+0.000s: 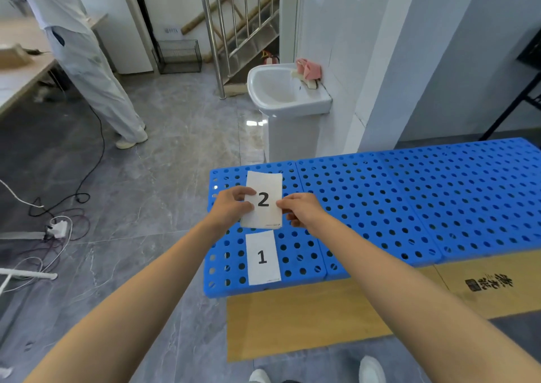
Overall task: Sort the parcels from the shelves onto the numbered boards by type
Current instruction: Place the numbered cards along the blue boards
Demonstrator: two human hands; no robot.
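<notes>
Grey marbled floor fills the left half of the view. At far left stands a pale wooden counter, with a person in white clothing just beside it. Dark and white cables trail over the floor to a white power strip. Further back, a wire cage sits against the wall, next to a steel stair rail.

Left hand: thumb and fingers pinch the left edge of card "2". Right hand: fingertips pinch the right edge of the same card. The card is held face up over the far part of the leftmost board; whether it touches the board cannot be told. Card "1" lies flat on the near part of that board, just below card "2" and apart from it.

Blue perforated boards lie side by side on the floor, running from the centre to the right edge. Their near edges rest on a brown cardboard sheet that bears dark print at its right end.

Behind the boards, a white pedestal sink stands against a tiled wall, with a pink cloth on its rim. Two white shoes show at the bottom edge.
</notes>
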